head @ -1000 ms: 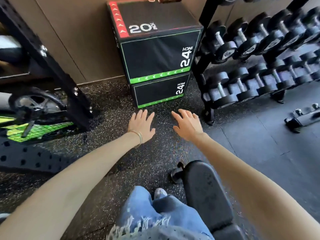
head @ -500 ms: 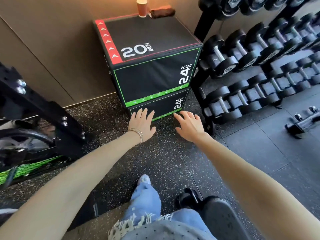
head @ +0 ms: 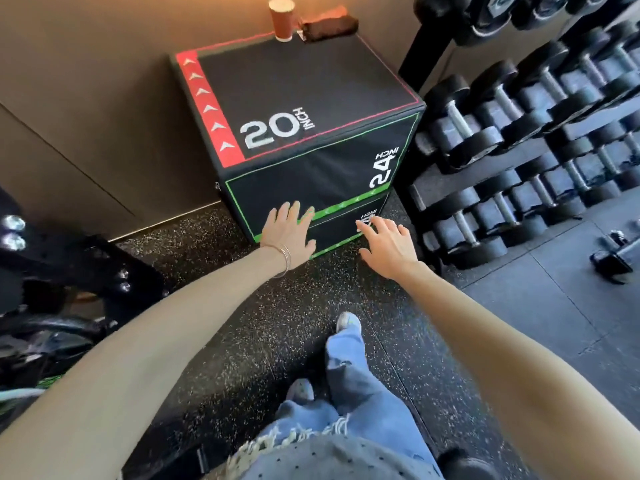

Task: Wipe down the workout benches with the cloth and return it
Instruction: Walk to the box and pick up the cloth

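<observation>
A folded brown cloth [head: 328, 27] lies at the far edge of a black plyo box [head: 304, 88] marked 20 and 24 inch, next to a brown paper cup [head: 282, 17]. My left hand [head: 289, 233] is stretched forward, fingers spread, empty, in front of the box's lower front face. My right hand [head: 386, 245] reaches forward beside it, fingers apart, holding nothing. Both hands are well below and short of the cloth. Only a dark rounded edge of the bench [head: 460, 462] shows at the bottom right.
A dumbbell rack [head: 540, 133] full of black dumbbells stands right of the box. A black rack frame and weight plates [head: 69, 289] sit at the left. A loose dumbbell [head: 614, 258] lies on the floor at right. My legs in jeans [head: 346, 393] are below.
I have walked closer to the plyo box; it fills more of the view and the cloth and cup on top came into sight. The bench slid out at the bottom. Both hands stay open.
</observation>
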Tool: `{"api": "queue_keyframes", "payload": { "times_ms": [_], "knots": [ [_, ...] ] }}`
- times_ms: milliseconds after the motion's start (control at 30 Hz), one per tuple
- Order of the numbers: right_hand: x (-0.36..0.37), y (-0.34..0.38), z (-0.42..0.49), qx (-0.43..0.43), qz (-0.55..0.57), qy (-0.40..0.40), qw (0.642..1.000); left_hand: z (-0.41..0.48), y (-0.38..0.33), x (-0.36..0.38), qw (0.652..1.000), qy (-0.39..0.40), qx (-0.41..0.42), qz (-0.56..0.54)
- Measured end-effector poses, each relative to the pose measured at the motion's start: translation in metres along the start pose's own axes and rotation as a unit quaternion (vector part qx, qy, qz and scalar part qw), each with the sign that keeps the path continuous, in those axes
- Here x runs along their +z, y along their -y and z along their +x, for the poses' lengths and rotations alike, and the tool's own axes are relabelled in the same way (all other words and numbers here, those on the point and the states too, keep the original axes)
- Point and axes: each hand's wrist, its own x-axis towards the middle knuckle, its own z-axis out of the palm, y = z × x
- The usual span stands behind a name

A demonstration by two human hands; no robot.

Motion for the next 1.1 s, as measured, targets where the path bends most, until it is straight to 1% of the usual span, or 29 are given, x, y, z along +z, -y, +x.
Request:
{"api": "queue_keyframes", "payload": {
  "times_ms": [167,300,367,433,500,567,633,833,1000,1100],
  "knots": [
    [-0.017,-0.035,0.068,-0.008,-0.006,-0.004,1.000,0.077,0.000,-0.012,1.000,0.016,0.010,0.006],
    [-0.041,-0.069,0.135,-0.012,-0.010,-0.016,1.000,0.146,-0.001,-0.035,1.000,-0.009,0.002,-0.013],
    [-0.053,-0.082,0.163,-0.023,-0.010,-0.002,1.000,0.177,-0.004,-0.048,1.000,-0.001,-0.001,-0.012],
    [-0.059,-0.095,0.192,-0.040,-0.022,-0.008,0.999,0.208,-0.003,-0.056,1.000,-0.013,-0.011,-0.004],
    [-0.067,-0.108,0.219,-0.038,-0.023,-0.016,0.999,0.234,0.001,-0.061,0.999,-0.018,-0.025,-0.020],
    [-0.071,-0.118,0.241,-0.038,-0.028,-0.009,0.999,0.253,0.003,-0.065,0.999,-0.004,-0.024,-0.021],
    [-0.074,-0.125,0.264,-0.048,-0.037,-0.005,0.998,0.274,0.009,-0.066,1.000,-0.002,-0.019,-0.004],
    [-0.092,-0.137,0.345,-0.050,-0.035,-0.006,0.998,0.346,0.038,-0.069,1.000,0.012,-0.025,-0.006],
    [-0.109,-0.131,0.409,-0.048,-0.040,0.011,0.998,0.406,0.065,-0.082,0.999,0.003,-0.031,-0.012],
    [-0.120,-0.129,0.446,-0.045,-0.034,-0.001,0.998,0.438,0.081,-0.090,1.000,0.001,-0.022,0.000]
  ]
}}
